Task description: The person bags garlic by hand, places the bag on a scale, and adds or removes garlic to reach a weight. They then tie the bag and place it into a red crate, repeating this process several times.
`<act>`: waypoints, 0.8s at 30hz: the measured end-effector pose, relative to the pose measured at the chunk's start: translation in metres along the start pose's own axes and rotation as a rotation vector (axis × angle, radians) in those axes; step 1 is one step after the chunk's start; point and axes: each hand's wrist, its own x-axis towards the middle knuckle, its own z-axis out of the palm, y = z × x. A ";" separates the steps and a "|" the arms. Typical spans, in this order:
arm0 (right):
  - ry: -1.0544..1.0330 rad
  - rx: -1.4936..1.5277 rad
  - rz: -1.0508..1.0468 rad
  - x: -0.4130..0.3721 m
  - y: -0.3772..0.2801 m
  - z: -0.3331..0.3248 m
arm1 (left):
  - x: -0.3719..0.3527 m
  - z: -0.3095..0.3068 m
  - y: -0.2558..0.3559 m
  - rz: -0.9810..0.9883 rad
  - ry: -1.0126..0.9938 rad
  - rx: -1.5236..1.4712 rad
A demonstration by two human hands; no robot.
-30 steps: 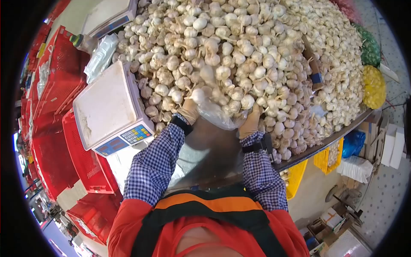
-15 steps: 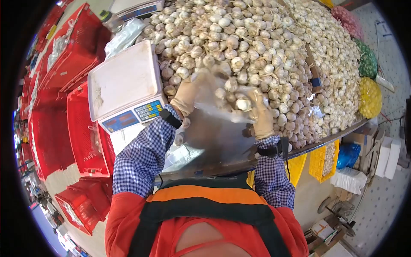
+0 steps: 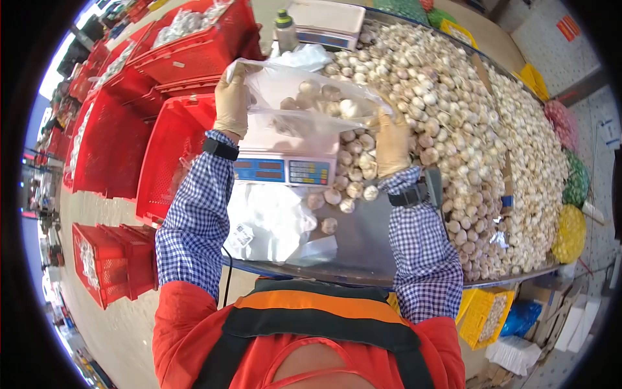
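Note:
A clear plastic bag with several garlic bulbs in it stretches between my gloved hands, over the white weighing scale. My left hand is closed on the bag's left end. At the other end my right hand grips the bag near its upper right corner, its fingertips partly hidden by the film. Below the bag, the scale's keypad and display face me, and most of its pan is covered. Loose garlic bulbs lie beside the scale, under my right hand.
A big garlic heap fills the table's right side. Red crates stand to the left. Behind are a second scale and a bottle. White plastic bags lie near the table's front edge.
Both hands have brought the bag of garlic from the heap to over the scale, the left hand moving farther out. The view has turned left, and the bag is now spread wide.

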 end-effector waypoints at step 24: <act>-0.983 -1.408 -0.883 0.011 -0.079 0.133 | 0.029 -0.098 -0.020 0.138 -0.106 0.955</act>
